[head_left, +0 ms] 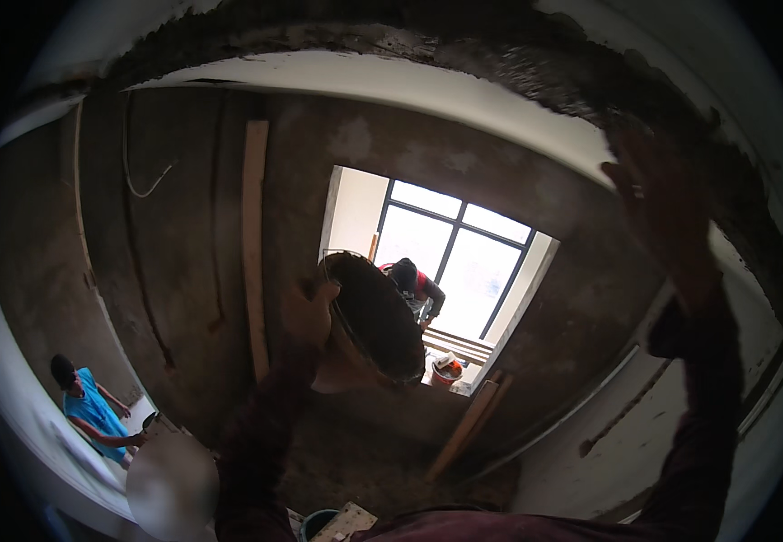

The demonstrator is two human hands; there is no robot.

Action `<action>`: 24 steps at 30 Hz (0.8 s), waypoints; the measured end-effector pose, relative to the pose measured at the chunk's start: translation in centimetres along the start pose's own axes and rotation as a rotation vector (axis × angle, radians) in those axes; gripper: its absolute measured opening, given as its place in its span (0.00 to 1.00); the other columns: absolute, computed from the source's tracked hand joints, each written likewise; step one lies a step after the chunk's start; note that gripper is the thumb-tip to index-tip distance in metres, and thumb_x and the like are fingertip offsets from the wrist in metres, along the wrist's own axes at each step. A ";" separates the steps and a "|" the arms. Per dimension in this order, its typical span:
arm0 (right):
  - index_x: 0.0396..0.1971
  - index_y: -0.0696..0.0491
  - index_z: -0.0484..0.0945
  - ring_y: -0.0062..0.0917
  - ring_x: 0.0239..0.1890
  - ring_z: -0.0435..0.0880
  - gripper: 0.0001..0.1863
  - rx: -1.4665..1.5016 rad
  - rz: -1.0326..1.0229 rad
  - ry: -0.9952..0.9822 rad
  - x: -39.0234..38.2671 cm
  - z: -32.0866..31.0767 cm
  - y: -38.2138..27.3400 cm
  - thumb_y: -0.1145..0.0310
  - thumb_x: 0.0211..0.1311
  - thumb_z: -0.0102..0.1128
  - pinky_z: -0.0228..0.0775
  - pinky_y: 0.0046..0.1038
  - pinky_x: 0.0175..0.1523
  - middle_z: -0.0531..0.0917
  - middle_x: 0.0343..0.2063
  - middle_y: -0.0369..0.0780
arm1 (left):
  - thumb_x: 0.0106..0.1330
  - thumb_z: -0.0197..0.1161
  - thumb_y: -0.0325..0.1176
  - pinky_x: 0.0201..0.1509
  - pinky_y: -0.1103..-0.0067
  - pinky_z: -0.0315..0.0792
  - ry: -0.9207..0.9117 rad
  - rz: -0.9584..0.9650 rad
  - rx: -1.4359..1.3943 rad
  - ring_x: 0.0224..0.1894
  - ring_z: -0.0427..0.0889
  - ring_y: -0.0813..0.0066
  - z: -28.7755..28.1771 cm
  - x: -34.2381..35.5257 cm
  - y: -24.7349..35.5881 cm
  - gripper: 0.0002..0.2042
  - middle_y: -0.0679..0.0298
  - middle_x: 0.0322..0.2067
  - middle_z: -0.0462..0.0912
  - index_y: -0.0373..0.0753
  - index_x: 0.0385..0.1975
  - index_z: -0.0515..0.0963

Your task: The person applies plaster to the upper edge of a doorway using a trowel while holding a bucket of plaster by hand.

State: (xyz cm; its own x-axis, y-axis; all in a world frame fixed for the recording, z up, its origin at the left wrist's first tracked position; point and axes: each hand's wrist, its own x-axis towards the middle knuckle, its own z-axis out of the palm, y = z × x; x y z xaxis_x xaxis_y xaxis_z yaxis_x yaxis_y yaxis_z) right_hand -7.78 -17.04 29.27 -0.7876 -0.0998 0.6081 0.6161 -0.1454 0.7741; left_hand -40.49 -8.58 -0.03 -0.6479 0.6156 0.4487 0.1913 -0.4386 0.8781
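At the middle of the view, my left hand point(308, 312) grips the edge of a round, shallow pan point(378, 316), which is tilted on its side toward the window. The pan's inside looks dark; I cannot make out what is in it. On the right, my right hand point(667, 203) is raised with its fingers stretched up and the thumb apart. It is at or close to a band of dark, rough, wet-looking mortar point(545, 68) that runs along the pale overhead edge. Whether the fingertips touch the mortar is too dark to tell.
Beyond the pan a person point(414, 285) bends near a bright window point(454, 244), beside an orange-red bucket point(446, 369). At lower left stands another person point(93, 406) in blue. A blurred pale round shape point(172, 483) is nearby. Wooden boards point(255, 244) lean against the walls.
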 end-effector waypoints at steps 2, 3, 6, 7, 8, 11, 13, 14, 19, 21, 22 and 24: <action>0.49 0.47 0.72 0.30 0.36 0.81 0.19 0.117 0.174 -0.157 1.6 1.1 -2.7 0.58 0.59 0.57 0.74 0.32 0.38 0.80 0.35 0.38 | 0.53 0.64 0.38 0.43 0.75 0.71 -0.071 -0.069 -0.052 0.36 0.79 0.68 -0.5 -0.1 -0.8 0.19 0.53 0.30 0.81 0.25 0.35 0.77; 0.51 0.46 0.71 0.30 0.36 0.81 0.21 0.154 0.295 -0.300 2.1 1.1 -3.8 0.58 0.58 0.59 0.73 0.32 0.40 0.80 0.37 0.38 | 0.53 0.65 0.38 0.43 0.75 0.71 -0.117 -0.102 -0.078 0.37 0.79 0.67 -0.3 -0.1 -0.9 0.19 0.53 0.31 0.81 0.25 0.36 0.77; 0.52 0.44 0.72 0.30 0.34 0.82 0.22 0.157 0.473 -0.379 2.1 2.6 -4.7 0.57 0.57 0.61 0.73 0.31 0.39 0.80 0.37 0.37 | 0.53 0.64 0.36 0.44 0.74 0.71 -0.145 -0.096 -0.156 0.37 0.79 0.68 -0.9 -1.2 0.9 0.18 0.54 0.32 0.81 0.27 0.35 0.78; 0.51 0.44 0.73 0.30 0.32 0.82 0.21 0.139 0.501 -0.347 1.8 3.1 -4.7 0.58 0.57 0.61 0.73 0.31 0.38 0.80 0.36 0.36 | 0.53 0.64 0.36 0.44 0.74 0.71 -0.148 -0.103 -0.135 0.37 0.79 0.68 -1.0 -1.4 1.0 0.17 0.55 0.32 0.81 0.27 0.35 0.78; 0.51 0.44 0.73 0.30 0.32 0.82 0.21 0.163 0.522 -0.333 1.3 3.2 -4.6 0.58 0.57 0.61 0.73 0.31 0.38 0.80 0.36 0.37 | 0.53 0.64 0.35 0.43 0.75 0.71 -0.151 -0.110 -0.116 0.37 0.79 0.69 -1.3 -1.6 1.2 0.16 0.55 0.32 0.81 0.27 0.35 0.78; 0.51 0.45 0.73 0.30 0.33 0.82 0.22 0.253 0.595 -0.289 -0.6 3.1 -3.8 0.57 0.56 0.61 0.73 0.30 0.39 0.80 0.36 0.38 | 0.53 0.64 0.33 0.43 0.75 0.71 -0.147 -0.134 -0.074 0.36 0.79 0.70 -1.6 -2.3 1.4 0.15 0.56 0.32 0.82 0.28 0.36 0.78; 0.52 0.47 0.72 0.30 0.35 0.81 0.23 0.343 0.653 -0.254 -1.7 2.2 -4.0 0.56 0.56 0.61 0.72 0.30 0.41 0.80 0.35 0.41 | 0.52 0.64 0.33 0.43 0.75 0.71 -0.122 -0.158 -0.064 0.36 0.78 0.70 -2.1 -3.1 1.6 0.15 0.58 0.32 0.81 0.29 0.36 0.78; 0.52 0.48 0.72 0.30 0.36 0.81 0.24 0.393 0.661 -0.216 -3.0 2.0 -3.6 0.56 0.56 0.61 0.72 0.30 0.42 0.80 0.36 0.42 | 0.52 0.64 0.32 0.43 0.76 0.70 -0.115 -0.165 -0.077 0.36 0.78 0.70 -1.9 -3.5 2.1 0.15 0.58 0.32 0.81 0.29 0.36 0.77; 0.55 0.54 0.68 0.30 0.45 0.77 0.24 0.460 0.500 -0.370 -15.6 4.0 -5.5 0.61 0.61 0.57 0.71 0.30 0.47 0.76 0.45 0.44 | 0.50 0.67 0.36 0.50 0.72 0.68 -0.239 -0.188 0.025 0.44 0.77 0.63 -1.2 -4.0 4.0 0.22 0.52 0.40 0.79 0.29 0.42 0.75; 0.54 0.51 0.69 0.30 0.45 0.77 0.22 0.752 0.428 -0.697 -18.9 4.7 -8.9 0.61 0.61 0.56 0.71 0.32 0.47 0.76 0.43 0.40 | 0.49 0.68 0.38 0.54 0.71 0.67 -0.243 -0.145 0.141 0.49 0.76 0.60 0.4 -4.5 3.2 0.25 0.49 0.45 0.77 0.29 0.45 0.75; 0.53 0.48 0.70 0.29 0.43 0.77 0.22 0.901 0.234 -0.860 -16.1 2.8 -12.5 0.60 0.59 0.57 0.70 0.34 0.46 0.77 0.40 0.37 | 0.52 0.67 0.36 0.55 0.71 0.66 -0.176 -0.143 0.376 0.50 0.75 0.60 -0.4 -5.2 3.1 0.23 0.49 0.44 0.77 0.28 0.45 0.74; 0.50 0.41 0.73 0.29 0.35 0.79 0.20 0.748 -0.133 -0.368 -19.7 0.3 -17.1 0.61 0.56 0.58 0.70 0.33 0.37 0.77 0.32 0.33 | 0.54 0.67 0.34 0.54 0.72 0.67 -0.131 -0.062 0.500 0.49 0.75 0.60 -0.9 -6.1 1.1 0.21 0.49 0.43 0.77 0.27 0.44 0.72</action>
State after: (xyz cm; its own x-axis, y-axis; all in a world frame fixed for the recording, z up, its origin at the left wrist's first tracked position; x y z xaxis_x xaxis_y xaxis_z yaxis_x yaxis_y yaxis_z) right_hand -2.77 -12.28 4.06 -0.8799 0.2182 0.4220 0.4659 0.5702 0.6766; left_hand -36.97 -13.40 -1.96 -0.5780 0.7212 0.3819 0.5047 -0.0519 0.8618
